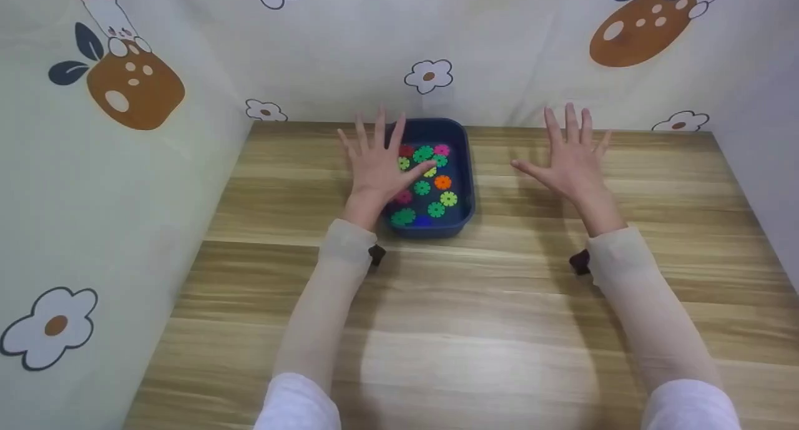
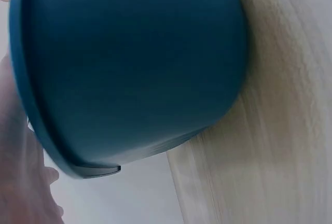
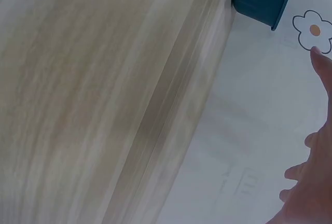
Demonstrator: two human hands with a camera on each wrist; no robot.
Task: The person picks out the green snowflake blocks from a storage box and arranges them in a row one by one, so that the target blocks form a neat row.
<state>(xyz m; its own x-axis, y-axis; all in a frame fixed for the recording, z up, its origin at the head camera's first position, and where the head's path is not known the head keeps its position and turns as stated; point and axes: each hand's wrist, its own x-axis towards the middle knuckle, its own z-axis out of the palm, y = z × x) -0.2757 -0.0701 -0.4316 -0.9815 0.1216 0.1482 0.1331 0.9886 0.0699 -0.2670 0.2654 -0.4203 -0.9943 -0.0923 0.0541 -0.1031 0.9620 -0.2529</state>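
Note:
A dark blue plastic tub [image 1: 468, 211] stands on the wooden table against the back wall. Inside it lie several flower-shaped plastic discs in green, yellow, pink, red, orange and blue, among them an orange disc [image 1: 442, 182]. My left hand [image 1: 377, 171] is spread over the tub's left side, thumb across the discs, and hides part of the rim. In the left wrist view the tub's outer wall [image 2: 135, 73] fills much of the picture, with the hand at the left edge. To the right of the tub, my right hand [image 1: 574, 165] hovers with fingers spread, holding nothing.
The wooden table [image 1: 474, 330] runs up to a white cloth wall [image 1: 349, 49] printed with flowers and rabbits on brown fruit. Similar cloth closes off the left side, and a plain pale wall [image 1: 761, 143] stands on the right. A dark wrist device [image 1: 580, 263] sits under the right cuff.

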